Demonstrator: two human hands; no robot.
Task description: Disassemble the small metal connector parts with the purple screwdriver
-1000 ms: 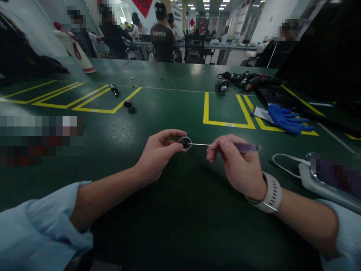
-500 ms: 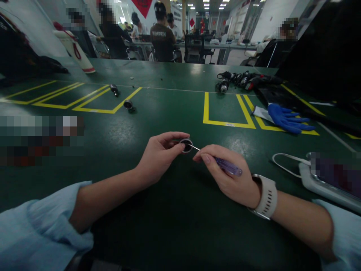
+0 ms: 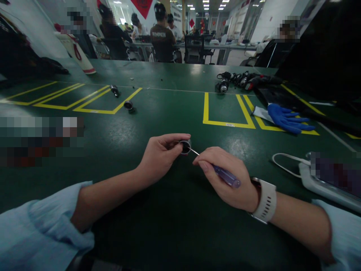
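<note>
Between the thumb and fingers of my left hand (image 3: 162,156) is a small round metal part (image 3: 185,147) with a dark hollow middle, its opening facing toward my right hand. My right hand (image 3: 225,173) grips a screwdriver (image 3: 227,176) with a clear purple handle. The screwdriver's thin shaft reaches to the opening of the round part; its tip is inside or at the rim, too small to tell which. Farther off on the green table (image 3: 169,109) lie a dark round cap-like part (image 3: 128,105) and a small metal cylindrical part (image 3: 114,90).
Yellow tape outlines (image 3: 229,124) mark the table. At the right are a blue glove (image 3: 289,118), dark metal parts with cables (image 3: 223,86), and a phone on a white device (image 3: 324,184) with a cable. Several people sit at desks in the background.
My right hand and the screwdriver have dipped slightly, the handle's end moving lower. The round part has shifted a little left and down in my left hand.
</note>
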